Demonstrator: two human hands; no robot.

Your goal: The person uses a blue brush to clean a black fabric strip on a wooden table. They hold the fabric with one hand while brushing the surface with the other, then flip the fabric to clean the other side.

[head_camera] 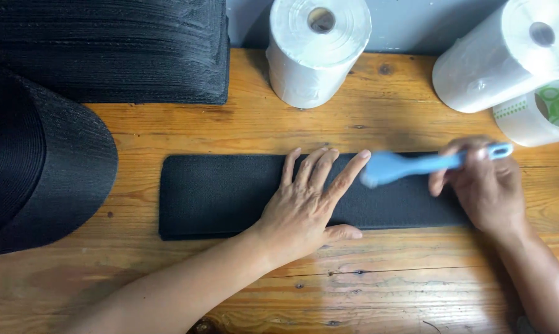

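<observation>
Lying left-right on the wooden table, black fabric strip under spread left hand; right hand fingers wrapped round blue brush, head pointing left.

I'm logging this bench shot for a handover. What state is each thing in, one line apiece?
Black fabric strip: lying flat on the wooden table, pressed by the left hand.
Blue brush: held in the right hand, blurred, over the strip.
White rolls: on their sides.
Green-patterned roll: partly cut off by the frame.
Black stack: piled flat.
</observation>
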